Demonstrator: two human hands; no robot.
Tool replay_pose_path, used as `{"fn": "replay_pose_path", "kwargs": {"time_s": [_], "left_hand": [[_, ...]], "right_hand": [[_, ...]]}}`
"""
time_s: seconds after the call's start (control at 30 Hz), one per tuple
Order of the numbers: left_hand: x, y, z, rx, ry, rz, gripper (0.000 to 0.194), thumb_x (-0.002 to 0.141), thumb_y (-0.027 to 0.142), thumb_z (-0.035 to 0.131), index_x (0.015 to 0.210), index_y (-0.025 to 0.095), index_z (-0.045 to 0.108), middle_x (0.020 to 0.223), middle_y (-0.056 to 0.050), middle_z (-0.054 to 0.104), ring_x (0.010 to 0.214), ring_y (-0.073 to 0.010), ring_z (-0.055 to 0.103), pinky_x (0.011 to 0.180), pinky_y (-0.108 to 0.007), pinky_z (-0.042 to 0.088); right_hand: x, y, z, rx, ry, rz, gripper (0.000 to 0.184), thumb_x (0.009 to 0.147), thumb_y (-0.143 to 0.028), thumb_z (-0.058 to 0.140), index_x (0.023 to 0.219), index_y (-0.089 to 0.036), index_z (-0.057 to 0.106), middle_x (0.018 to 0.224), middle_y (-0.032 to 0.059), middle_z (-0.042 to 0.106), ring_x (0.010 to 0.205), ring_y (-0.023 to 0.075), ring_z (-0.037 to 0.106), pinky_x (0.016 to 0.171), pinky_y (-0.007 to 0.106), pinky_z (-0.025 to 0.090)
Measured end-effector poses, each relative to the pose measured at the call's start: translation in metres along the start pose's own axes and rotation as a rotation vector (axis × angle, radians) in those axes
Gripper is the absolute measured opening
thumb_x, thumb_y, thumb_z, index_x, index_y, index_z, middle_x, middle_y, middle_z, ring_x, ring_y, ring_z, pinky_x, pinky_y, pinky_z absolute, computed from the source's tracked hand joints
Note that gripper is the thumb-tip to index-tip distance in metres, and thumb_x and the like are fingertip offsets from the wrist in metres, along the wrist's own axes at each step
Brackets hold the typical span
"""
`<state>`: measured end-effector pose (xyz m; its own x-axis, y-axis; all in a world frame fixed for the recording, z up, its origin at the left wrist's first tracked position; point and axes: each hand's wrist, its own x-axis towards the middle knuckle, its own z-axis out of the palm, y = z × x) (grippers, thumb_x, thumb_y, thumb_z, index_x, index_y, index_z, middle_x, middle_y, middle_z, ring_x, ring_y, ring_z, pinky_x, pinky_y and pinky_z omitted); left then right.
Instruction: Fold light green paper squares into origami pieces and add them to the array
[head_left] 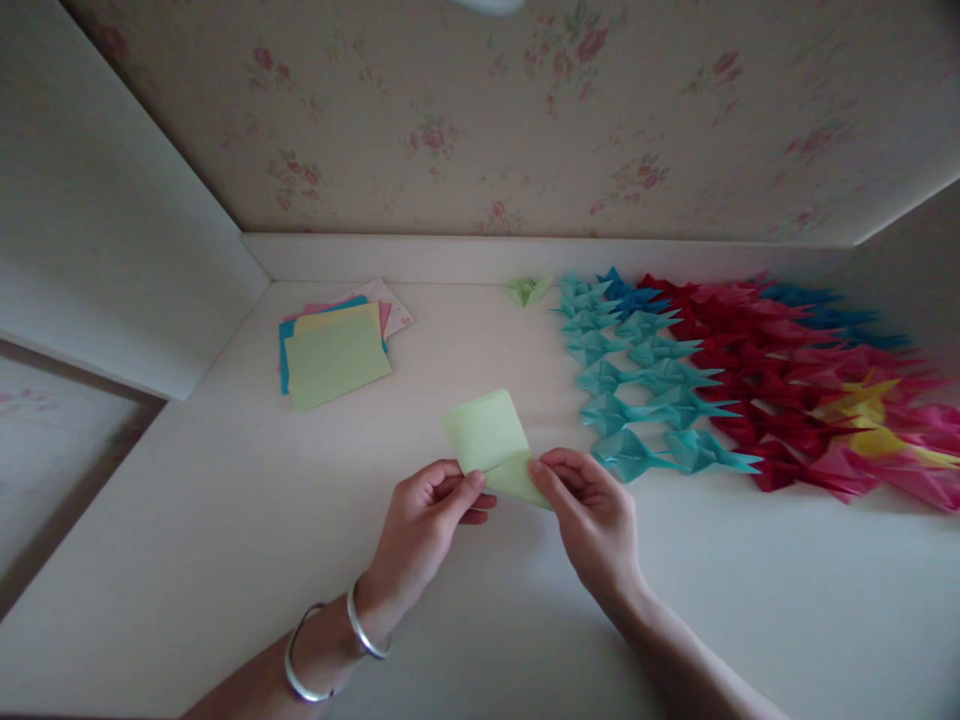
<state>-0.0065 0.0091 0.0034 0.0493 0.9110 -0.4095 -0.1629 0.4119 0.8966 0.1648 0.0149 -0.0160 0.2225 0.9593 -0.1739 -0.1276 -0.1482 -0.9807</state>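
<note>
A light green sheet of origami paper, partly folded along its lower part, is held between both hands above the white table. My left hand pinches its lower left edge, thumb on top and fingers beneath. At the lower right corner, my right hand grips the paper between thumb and fingers. Two silver bangles circle my left wrist. The underside of the paper and some fingertips are hidden.
Rows of turquoise paper cranes stand to the right, with red cranes and yellow cranes beyond. One green crane sits near the back wall. A stack of coloured paper sheets lies on the left of the white table.
</note>
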Motion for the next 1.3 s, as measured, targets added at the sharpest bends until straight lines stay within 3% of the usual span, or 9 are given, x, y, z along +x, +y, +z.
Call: {"fn": "replay_pose_path", "kwargs": {"time_s": [0.53, 0.73, 0.93, 1.17, 1.3], "left_hand": [[-0.0021, -0.0021, -0.0004, 0.029, 0.021, 0.063, 0.023, 0.084, 0.031, 0.073, 0.073, 0.015, 0.064, 0.067, -0.002, 0.074, 0.066, -0.0150, 0.072, 0.060, -0.021, 0.058], [0.0008, -0.0023, -0.0031, 0.025, -0.038, 0.026, 0.021, 0.084, 0.033, 0.073, 0.076, 0.015, 0.065, 0.069, -0.002, 0.074, 0.069, -0.0152, 0.073, 0.063, -0.022, 0.059], [-0.0009, -0.0016, -0.0020, 0.102, -0.125, -0.074, 0.028, 0.085, 0.037, 0.071, 0.080, 0.010, 0.075, 0.070, -0.008, 0.076, 0.061, -0.0144, 0.070, 0.057, -0.021, 0.057], [-0.0017, -0.0024, -0.0006, 0.028, -0.092, -0.058, 0.026, 0.080, 0.037, 0.076, 0.076, 0.011, 0.074, 0.070, -0.008, 0.077, 0.058, -0.0143, 0.069, 0.053, -0.020, 0.056], [-0.0026, -0.0028, -0.0010, 0.048, -0.065, -0.027, 0.028, 0.081, 0.039, 0.075, 0.076, 0.011, 0.075, 0.069, -0.008, 0.076, 0.059, -0.0150, 0.069, 0.055, -0.021, 0.056]], "right_hand": [[-0.0014, 0.0027, 0.0002, -0.013, -0.011, 0.001, 0.015, 0.077, -0.034, 0.079, 0.081, -0.022, 0.071, 0.074, 0.0023, 0.076, 0.067, 0.0147, 0.068, 0.059, 0.021, 0.051], [-0.0010, 0.0019, -0.0007, -0.001, -0.005, 0.002, 0.015, 0.076, -0.033, 0.080, 0.080, -0.022, 0.071, 0.074, 0.0023, 0.076, 0.067, 0.0150, 0.068, 0.059, 0.021, 0.052], [0.0001, 0.0028, -0.0018, -0.035, -0.077, -0.020, 0.014, 0.077, -0.032, 0.079, 0.079, -0.021, 0.071, 0.071, 0.0021, 0.075, 0.063, 0.0151, 0.067, 0.057, 0.022, 0.052], [-0.0003, 0.0005, -0.0029, 0.021, -0.122, 0.020, 0.016, 0.078, -0.033, 0.078, 0.079, -0.020, 0.069, 0.071, 0.0015, 0.074, 0.063, 0.0133, 0.065, 0.056, 0.020, 0.049], [-0.0011, -0.0036, -0.0028, 0.111, -0.240, 0.079, 0.024, 0.080, -0.036, 0.077, 0.095, -0.022, 0.065, 0.078, 0.0017, 0.075, 0.071, 0.0153, 0.068, 0.065, 0.023, 0.052]]}}
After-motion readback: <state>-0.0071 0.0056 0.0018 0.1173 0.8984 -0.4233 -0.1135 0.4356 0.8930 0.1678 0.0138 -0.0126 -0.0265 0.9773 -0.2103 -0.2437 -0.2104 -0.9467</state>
